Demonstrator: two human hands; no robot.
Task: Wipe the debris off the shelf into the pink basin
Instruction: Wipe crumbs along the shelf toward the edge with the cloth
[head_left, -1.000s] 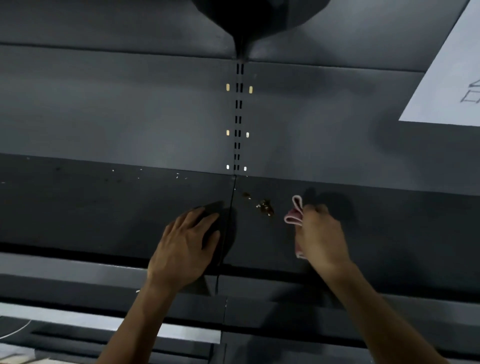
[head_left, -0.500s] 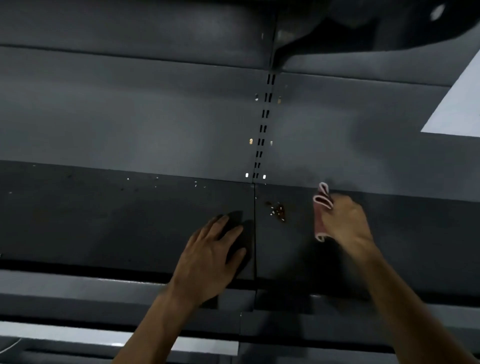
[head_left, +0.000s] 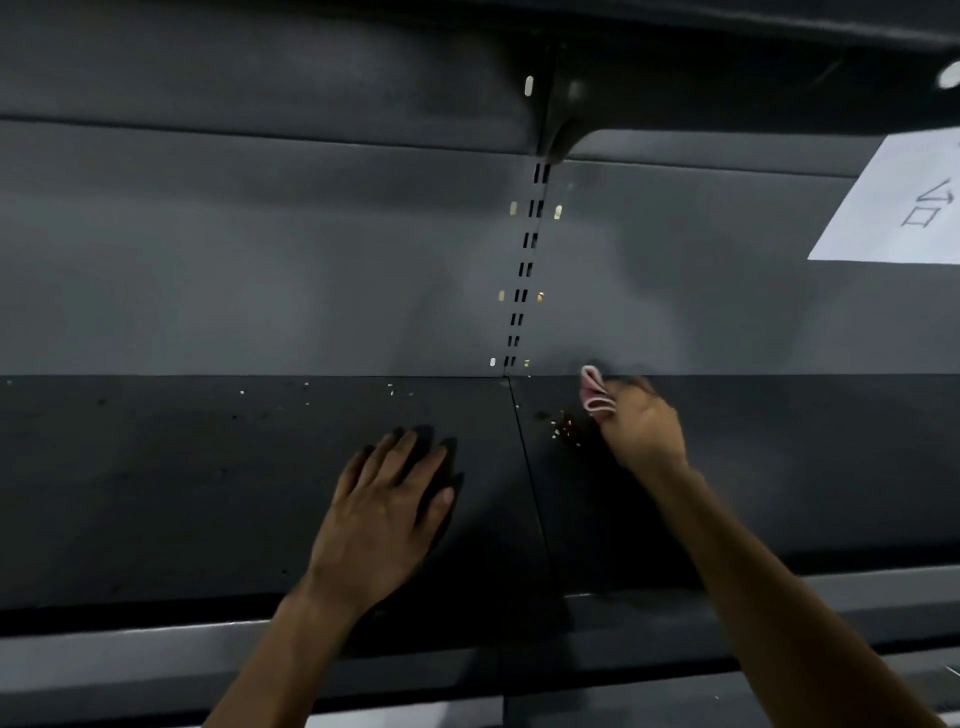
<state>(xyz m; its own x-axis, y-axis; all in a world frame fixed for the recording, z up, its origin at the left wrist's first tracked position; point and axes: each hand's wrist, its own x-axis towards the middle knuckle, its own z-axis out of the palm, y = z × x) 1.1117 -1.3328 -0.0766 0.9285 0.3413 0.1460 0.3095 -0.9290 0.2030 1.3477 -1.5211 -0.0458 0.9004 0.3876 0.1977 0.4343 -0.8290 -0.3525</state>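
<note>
On the dark grey metal shelf (head_left: 208, 467), brown crumb debris (head_left: 563, 428) lies by the seam (head_left: 530, 483). Right hand (head_left: 641, 431) clutches folded pink cloth (head_left: 595, 397) just beside it, ready to sweep. Left hand (head_left: 387, 512) flat, released, likely bracing. Pink basin unseen.

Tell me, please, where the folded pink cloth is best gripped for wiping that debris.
Grip the pink cloth at its gathered near end, from the right and above, as the right hand does. Its folded loops stick out free beyond the hand, just right of the debris, so that end can likely do the wiping.
</note>
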